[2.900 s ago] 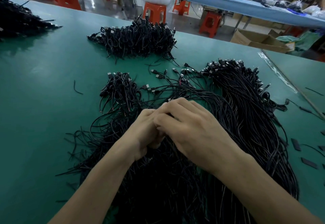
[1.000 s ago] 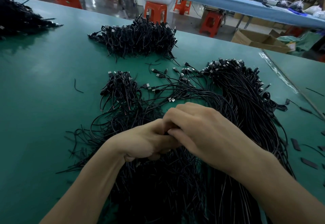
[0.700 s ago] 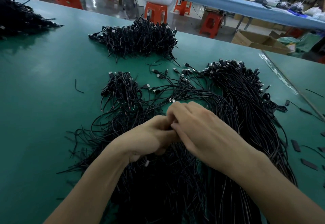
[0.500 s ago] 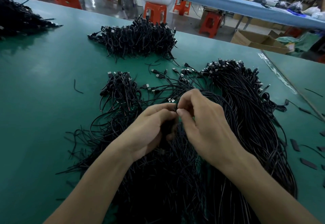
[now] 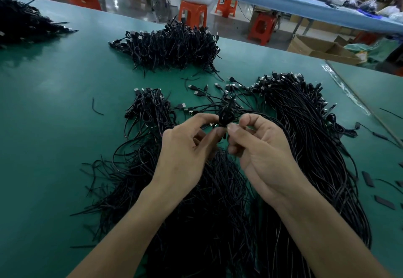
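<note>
The table (image 5: 54, 103) is a smooth green mat with a dull sheen. The coil (image 5: 225, 115) and the cables (image 5: 305, 147) at 3 o'clock wear black, faintly glossy plastic. The plugs (image 5: 182, 106) at 11 o'clock end in bright metal. At 12 o'clock the stools (image 5: 192, 14) are glossy orange plastic, and at 2 o'clock the box (image 5: 316, 47) is matt cardboard.

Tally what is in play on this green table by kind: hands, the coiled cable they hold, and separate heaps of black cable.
Hands: 2 (left hand, right hand)
Coiled cable pinched between them: 1 (coiled cable)
Heaps of black cable: 4 (far-left heap, far heap, small heap, big loose heap)
Total: 7
</note>
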A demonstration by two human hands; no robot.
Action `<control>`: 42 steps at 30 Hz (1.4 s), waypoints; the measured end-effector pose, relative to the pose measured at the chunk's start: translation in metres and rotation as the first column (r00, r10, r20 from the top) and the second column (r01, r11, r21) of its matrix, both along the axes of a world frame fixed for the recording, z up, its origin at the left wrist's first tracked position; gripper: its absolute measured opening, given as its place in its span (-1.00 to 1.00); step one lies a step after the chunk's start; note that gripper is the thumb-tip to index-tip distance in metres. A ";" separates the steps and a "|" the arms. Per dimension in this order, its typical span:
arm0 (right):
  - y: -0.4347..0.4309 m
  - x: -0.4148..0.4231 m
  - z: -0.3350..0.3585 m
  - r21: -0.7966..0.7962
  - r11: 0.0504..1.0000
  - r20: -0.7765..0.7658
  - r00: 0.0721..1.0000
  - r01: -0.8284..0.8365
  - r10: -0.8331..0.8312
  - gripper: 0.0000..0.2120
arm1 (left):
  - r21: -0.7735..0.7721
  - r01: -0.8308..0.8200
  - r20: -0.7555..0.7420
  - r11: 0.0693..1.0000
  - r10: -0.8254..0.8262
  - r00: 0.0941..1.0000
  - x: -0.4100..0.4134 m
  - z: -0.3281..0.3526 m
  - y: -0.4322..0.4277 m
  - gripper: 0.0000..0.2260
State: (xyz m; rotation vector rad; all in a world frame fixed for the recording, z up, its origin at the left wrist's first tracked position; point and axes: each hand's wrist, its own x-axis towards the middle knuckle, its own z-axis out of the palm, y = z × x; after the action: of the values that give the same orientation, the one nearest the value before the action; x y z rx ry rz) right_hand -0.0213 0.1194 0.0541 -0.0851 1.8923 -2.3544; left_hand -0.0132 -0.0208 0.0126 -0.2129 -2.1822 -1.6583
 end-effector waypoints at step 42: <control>0.000 0.003 -0.009 0.267 0.963 -0.382 0.920 0.024 0.083 -0.68 | 0.406 0.239 0.217 0.882 -0.347 0.912 0.002 0.020 -0.004 -0.56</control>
State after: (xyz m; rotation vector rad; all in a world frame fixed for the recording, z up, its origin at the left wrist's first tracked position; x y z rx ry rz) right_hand -0.0183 0.1196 0.0447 -0.5953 2.3466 -2.1578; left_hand -0.0111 -0.0247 0.0322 -0.2203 -2.0470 -2.3736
